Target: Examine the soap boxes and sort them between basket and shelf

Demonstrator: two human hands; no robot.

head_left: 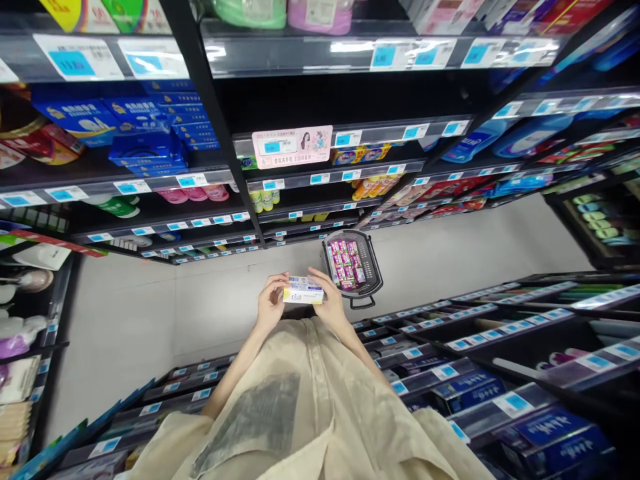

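Note:
Between my two hands is a small white carton (303, 291) with yellow and blue print, held in front of my body. My left hand (271, 301) grips its left end, thumb and fingers closed on the edge. On the other end, my right hand (330, 300) has its fingers along the top and side. Just beyond my right hand, a dark shopping basket (371, 267) stands on the floor. Several purple-and-pink packs (346, 261) lie inside it in rows. The small print on the carton is too fine to read.
Ahead rises a tall shelf unit (280, 183) with blue boxes (150, 143), bottles and price tags. Another shelf (450, 340) runs close behind me and to my right. Grey floor (215, 287) lies between them. A further rack (45, 333) stands at the left.

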